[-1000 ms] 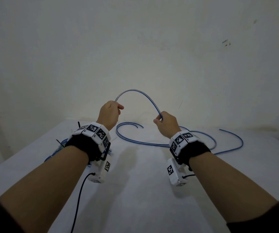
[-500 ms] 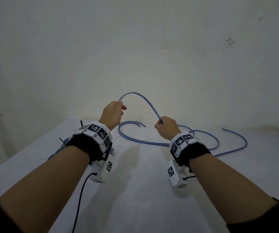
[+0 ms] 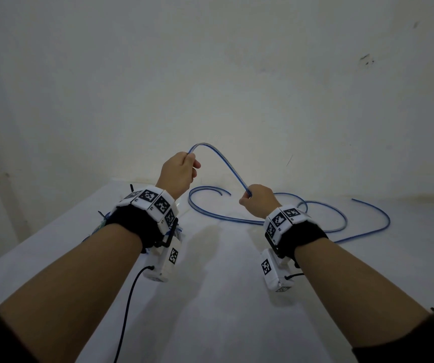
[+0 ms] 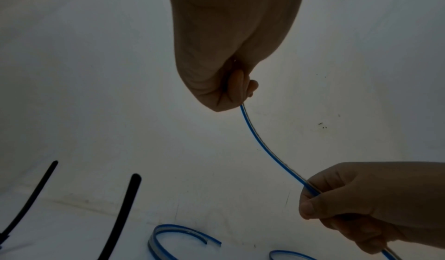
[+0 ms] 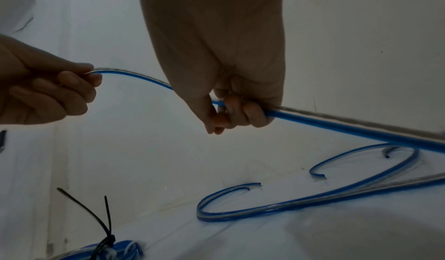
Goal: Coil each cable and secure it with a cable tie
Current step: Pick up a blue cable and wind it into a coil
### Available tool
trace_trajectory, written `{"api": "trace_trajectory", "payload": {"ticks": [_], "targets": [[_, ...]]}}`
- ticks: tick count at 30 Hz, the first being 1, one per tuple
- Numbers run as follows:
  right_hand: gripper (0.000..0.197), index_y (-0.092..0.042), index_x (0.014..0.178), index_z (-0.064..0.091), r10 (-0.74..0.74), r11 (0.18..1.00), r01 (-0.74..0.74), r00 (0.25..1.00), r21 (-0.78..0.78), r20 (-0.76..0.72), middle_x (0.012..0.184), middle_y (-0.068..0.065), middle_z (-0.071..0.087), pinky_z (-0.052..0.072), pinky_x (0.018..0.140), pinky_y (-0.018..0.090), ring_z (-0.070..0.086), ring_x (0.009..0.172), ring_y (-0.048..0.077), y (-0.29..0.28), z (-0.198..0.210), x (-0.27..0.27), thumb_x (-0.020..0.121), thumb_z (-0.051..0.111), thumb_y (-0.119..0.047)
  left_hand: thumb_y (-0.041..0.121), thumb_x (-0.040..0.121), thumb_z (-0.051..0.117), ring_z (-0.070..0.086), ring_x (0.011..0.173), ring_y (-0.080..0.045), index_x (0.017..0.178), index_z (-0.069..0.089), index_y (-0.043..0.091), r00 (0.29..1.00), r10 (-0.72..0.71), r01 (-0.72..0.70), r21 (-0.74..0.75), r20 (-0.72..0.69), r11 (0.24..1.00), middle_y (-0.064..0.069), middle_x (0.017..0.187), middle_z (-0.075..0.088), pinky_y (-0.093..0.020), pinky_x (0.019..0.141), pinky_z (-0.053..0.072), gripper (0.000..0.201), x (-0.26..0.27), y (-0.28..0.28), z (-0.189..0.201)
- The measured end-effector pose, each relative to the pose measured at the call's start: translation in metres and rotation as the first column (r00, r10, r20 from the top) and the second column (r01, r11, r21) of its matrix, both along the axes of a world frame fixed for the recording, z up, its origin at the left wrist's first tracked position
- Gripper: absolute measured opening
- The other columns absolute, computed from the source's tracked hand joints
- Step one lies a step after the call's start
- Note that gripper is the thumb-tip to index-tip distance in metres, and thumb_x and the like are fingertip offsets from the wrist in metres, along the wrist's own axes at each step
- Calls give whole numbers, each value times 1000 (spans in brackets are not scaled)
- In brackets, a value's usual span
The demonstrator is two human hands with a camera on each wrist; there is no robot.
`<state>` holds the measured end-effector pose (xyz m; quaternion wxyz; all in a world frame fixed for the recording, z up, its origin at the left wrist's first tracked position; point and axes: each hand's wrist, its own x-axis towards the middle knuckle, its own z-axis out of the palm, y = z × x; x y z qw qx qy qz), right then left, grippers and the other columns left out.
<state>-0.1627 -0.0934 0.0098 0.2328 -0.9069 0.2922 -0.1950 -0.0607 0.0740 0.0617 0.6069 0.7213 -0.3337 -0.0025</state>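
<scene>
Left hand (image 3: pixel 178 174): fingers (image 5: pixel 72 81) curled tight, pinching the blue cable (image 3: pixel 226 169) near one end, just above centre of the head view. In the right wrist view this hand enters from the left edge, the cable leaving its fingertips toward the right.

Right hand (image 3: pixel 259 203): fingers (image 5: pixel 240 112) wrapped round the same cable, thumb closing under it. Lower than the left hand and to its right in the head view. In the left wrist view it sits at lower right (image 4: pixel 368 203), the cable running down to it from the left hand (image 4: pixel 231 54) at top centre.

Between the two hands the cable arches up and over, lifted off the tabletop (image 3: pixel 223 297). Past the right hand it drops to the surface and lies in loose open curves across centre and right of the head view, one end curling back at centre, another reaching far right. Two strands run side by side along the lower curve in the right wrist view.

Lower left of the right wrist view: a coiled blue bundle (image 5: pixel 125 249) bound with a black cable tie (image 5: pixel 106 231), its tails sticking up. The same tails (image 4: pixel 120 216) show at lower left in the left wrist view.

Both wrists carry black bands with white marker blocks (image 3: pixel 153 203). Behind, a plain pale wall (image 3: pixel 210 74).
</scene>
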Motion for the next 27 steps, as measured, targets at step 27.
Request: {"api": "trace_trajectory", "payload": {"ticks": [27], "targets": [[34,-14,57,33,-7,1000,8,993,5,-116,59,2,39,28,48,24,38,57,18,-4,-9,4,86,48,-7,18,99,32,45,56,-15,75,53,12,997,-23,31,112,-73,993,-4,67,51,-23,50,35,34,1,-3,-10]]}}
